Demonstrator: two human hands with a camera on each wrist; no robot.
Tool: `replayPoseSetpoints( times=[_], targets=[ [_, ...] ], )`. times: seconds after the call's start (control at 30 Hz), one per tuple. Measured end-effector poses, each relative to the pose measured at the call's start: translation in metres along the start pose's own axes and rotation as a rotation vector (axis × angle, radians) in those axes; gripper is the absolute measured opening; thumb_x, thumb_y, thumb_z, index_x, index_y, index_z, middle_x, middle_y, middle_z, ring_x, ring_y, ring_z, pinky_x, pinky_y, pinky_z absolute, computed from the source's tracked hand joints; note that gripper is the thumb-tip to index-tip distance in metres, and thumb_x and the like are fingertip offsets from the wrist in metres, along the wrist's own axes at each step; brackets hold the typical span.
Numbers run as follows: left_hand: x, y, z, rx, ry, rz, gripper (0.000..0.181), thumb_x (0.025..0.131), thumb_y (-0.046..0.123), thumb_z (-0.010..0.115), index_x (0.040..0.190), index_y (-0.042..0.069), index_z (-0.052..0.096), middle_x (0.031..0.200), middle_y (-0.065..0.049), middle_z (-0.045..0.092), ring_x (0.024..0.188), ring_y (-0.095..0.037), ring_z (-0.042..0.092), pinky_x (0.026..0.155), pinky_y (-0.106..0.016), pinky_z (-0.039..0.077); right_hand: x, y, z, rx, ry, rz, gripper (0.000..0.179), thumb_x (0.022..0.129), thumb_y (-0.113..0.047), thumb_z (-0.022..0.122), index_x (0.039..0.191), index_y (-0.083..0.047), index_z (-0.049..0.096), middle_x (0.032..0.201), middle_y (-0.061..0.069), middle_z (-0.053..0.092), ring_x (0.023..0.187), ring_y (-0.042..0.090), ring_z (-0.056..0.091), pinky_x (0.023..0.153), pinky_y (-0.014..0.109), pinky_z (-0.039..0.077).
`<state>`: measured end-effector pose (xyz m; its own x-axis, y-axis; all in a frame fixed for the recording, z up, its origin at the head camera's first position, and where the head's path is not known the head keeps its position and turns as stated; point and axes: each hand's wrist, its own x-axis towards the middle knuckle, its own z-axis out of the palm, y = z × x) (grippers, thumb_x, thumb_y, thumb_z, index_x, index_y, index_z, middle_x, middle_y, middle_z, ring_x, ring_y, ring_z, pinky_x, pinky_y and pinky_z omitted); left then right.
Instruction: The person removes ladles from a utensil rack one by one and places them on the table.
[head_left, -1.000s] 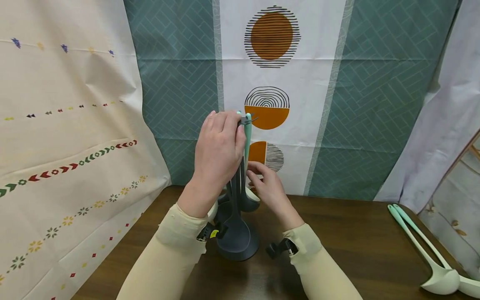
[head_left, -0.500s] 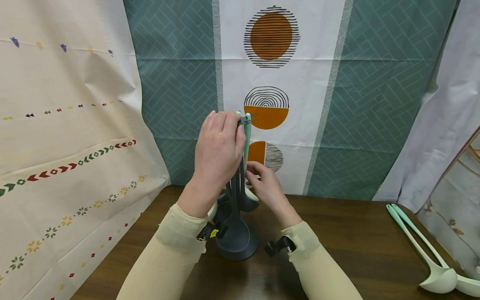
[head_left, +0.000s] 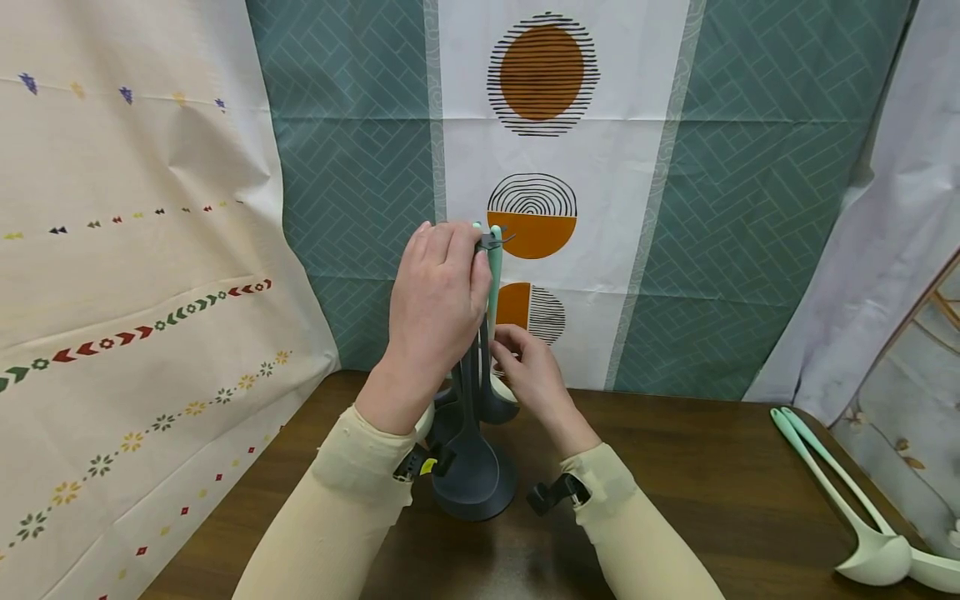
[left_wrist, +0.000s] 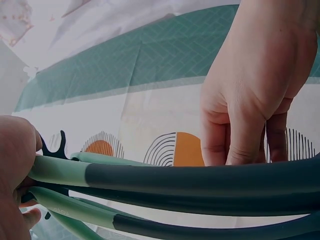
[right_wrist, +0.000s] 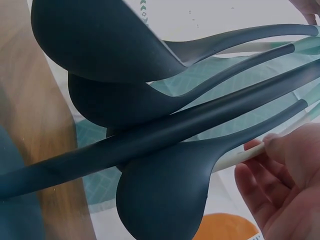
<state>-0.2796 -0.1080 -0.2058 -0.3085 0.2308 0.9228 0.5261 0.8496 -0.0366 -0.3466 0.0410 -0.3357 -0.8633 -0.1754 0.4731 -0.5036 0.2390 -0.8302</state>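
In the head view my left hand [head_left: 438, 300] grips the top of a dark utensil stand, around the hooks [head_left: 491, 241] where mint handle ends [head_left: 496, 258] hang. Dark ladles [right_wrist: 165, 192] hang around the stand's pole [right_wrist: 165, 125], one low at the front [head_left: 468, 471] over the round base [head_left: 504, 493]. On the right side of the stand, my right hand [head_left: 536, 375] pinches the cream shaft [right_wrist: 237, 158] of a utensil between thumb and fingers. A cream edge [head_left: 502, 388] shows behind a dark ladle bowl there. The left fingertips are mostly hidden in the head view.
Two cream utensils with mint handles, one a ladle [head_left: 877, 560], lie crossed at the right of the brown wooden table [head_left: 690, 475]. Patterned cloths hang behind [head_left: 750, 250] and along the left side [head_left: 150, 275].
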Motion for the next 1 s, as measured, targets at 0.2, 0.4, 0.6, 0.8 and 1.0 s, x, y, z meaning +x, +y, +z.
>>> replayPoseSetpoints(
  times=[0.2, 0.4, 0.6, 0.8, 1.0],
  targets=[
    [-0.0002, -0.0005, -0.0014, 0.004, 0.003, 0.0, 0.026, 0.114, 0.017, 0.051, 0.123, -0.003, 0.066, 0.122, -0.021, 0.069, 0.122, -0.039, 0.062, 0.129, -0.052, 0.034, 0.0006, -0.0012, 0.0001, -0.008, 0.016, -0.017, 0.022, 0.112, -0.016, 0.066, 0.13, -0.014, 0.078, 0.102, 0.004, 0.075, 0.087, 0.028, 0.071, 0.075, 0.033, 0.063],
    [-0.0007, -0.0011, -0.0032, 0.005, -0.003, -0.004, 0.027, 0.114, 0.017, 0.051, 0.124, -0.003, 0.066, 0.124, -0.021, 0.068, 0.124, -0.04, 0.062, 0.13, -0.052, 0.034, 0.0006, -0.0029, 0.0004, -0.026, 0.032, -0.034, 0.021, 0.111, -0.016, 0.068, 0.13, -0.013, 0.078, 0.1, 0.004, 0.075, 0.086, 0.026, 0.07, 0.074, 0.038, 0.063],
    [-0.0013, -0.0012, -0.0036, 0.004, -0.005, -0.002, 0.026, 0.114, 0.017, 0.051, 0.124, -0.003, 0.065, 0.124, -0.021, 0.068, 0.124, -0.039, 0.062, 0.129, -0.052, 0.034, -0.0005, -0.0056, 0.0004, -0.026, 0.044, -0.02, 0.02, 0.111, -0.016, 0.069, 0.128, -0.012, 0.078, 0.1, 0.006, 0.074, 0.086, 0.026, 0.07, 0.081, 0.054, 0.065],
    [-0.0025, -0.0012, -0.0039, 0.008, -0.011, -0.003, 0.027, 0.114, 0.017, 0.051, 0.125, -0.003, 0.065, 0.124, -0.02, 0.068, 0.124, -0.039, 0.062, 0.129, -0.052, 0.035, -0.003, -0.0071, -0.0001, -0.041, 0.067, -0.004, 0.018, 0.11, -0.016, 0.07, 0.125, -0.011, 0.078, 0.1, 0.006, 0.074, 0.084, 0.026, 0.07, 0.073, 0.039, 0.064],
    [-0.0031, -0.0014, -0.0048, 0.006, -0.012, -0.004, 0.028, 0.114, 0.018, 0.052, 0.127, -0.003, 0.066, 0.125, -0.02, 0.069, 0.124, -0.038, 0.062, 0.129, -0.052, 0.035, -0.0054, -0.0077, 0.0018, -0.007, 0.083, -0.005, 0.018, 0.11, -0.015, 0.07, 0.124, -0.01, 0.079, 0.104, 0.008, 0.075, 0.088, 0.034, 0.072, 0.08, 0.054, 0.065]
  ],
)
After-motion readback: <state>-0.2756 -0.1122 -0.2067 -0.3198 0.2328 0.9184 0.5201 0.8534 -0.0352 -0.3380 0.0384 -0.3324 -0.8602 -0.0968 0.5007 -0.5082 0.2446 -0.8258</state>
